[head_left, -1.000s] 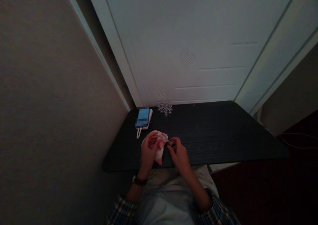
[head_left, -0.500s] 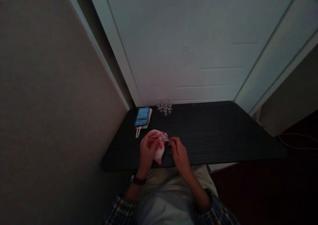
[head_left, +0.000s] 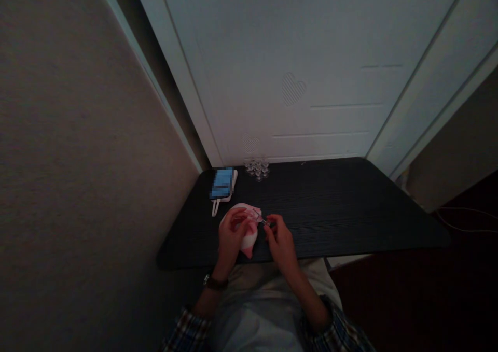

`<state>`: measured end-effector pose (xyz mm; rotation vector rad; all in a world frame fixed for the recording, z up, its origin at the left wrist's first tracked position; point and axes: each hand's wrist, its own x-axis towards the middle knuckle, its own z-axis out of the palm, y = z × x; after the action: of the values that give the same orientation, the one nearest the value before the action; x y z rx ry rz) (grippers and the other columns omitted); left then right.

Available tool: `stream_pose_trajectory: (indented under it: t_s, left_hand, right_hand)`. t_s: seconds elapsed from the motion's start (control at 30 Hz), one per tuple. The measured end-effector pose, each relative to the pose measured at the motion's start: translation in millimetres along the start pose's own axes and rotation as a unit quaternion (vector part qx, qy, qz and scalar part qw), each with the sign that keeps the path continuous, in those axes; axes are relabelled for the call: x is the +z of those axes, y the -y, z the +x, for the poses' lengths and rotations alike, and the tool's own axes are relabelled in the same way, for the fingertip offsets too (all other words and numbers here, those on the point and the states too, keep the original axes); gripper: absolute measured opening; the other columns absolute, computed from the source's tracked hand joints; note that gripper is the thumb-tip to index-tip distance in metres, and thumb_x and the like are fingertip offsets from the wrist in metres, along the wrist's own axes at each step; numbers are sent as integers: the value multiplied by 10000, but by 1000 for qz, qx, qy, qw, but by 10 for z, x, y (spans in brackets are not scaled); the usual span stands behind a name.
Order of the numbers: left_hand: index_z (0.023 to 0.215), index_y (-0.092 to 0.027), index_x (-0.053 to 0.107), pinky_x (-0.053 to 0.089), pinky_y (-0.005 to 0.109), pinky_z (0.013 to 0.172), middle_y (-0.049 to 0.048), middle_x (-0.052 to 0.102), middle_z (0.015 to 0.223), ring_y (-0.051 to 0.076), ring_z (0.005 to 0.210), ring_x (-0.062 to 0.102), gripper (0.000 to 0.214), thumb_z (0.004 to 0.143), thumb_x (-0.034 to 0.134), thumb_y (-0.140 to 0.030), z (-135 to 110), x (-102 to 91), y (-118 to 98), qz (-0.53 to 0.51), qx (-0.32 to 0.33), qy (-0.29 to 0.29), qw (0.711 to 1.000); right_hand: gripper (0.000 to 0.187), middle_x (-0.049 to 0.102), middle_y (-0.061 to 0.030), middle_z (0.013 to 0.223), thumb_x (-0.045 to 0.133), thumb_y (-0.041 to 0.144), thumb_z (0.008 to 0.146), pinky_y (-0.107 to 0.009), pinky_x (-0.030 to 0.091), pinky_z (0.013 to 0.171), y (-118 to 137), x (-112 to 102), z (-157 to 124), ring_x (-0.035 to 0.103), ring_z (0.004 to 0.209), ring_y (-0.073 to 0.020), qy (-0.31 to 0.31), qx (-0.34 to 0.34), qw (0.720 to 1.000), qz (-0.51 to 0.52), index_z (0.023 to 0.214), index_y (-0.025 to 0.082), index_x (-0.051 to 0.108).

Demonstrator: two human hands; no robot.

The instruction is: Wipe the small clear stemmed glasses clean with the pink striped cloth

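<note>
A small pink and white soft thing [head_left: 249, 238], perhaps cloth, rests at the near edge of a dark table [head_left: 330, 212]. My left hand [head_left: 230, 237] is curled round its left side and holds it. My right hand [head_left: 278, 238] is pinched on a thin small tool [head_left: 262, 220] whose tip touches the pink thing's top. The dim light hides what the tool is. A watch sits on my left wrist.
A phone with a lit blue screen [head_left: 222, 183] lies on a white pack at the table's far left. A cluster of small clear glass pieces [head_left: 257, 168] stands by the white door [head_left: 295, 72]. A grey wall runs along the left.
Both hands stay on the pink thing, shifting only slightly. The view has drifted a little.
</note>
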<state>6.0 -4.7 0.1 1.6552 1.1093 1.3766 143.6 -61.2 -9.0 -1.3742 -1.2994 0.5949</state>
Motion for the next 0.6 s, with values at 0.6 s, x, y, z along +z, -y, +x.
stream_pose_trajectory:
  t_s: [0.6]
  left_hand:
    - [1082, -140, 566, 520, 387, 755, 73, 606, 1061, 190, 888, 610, 255, 869, 550, -280, -6, -15, 82, 14, -6, 14, 1000]
  right_hand:
    - [255, 619, -54, 1012, 502, 303, 906, -350, 523, 723, -20, -1, -3, 622, 827, -156, -27, 10, 999, 31, 1105, 151, 553]
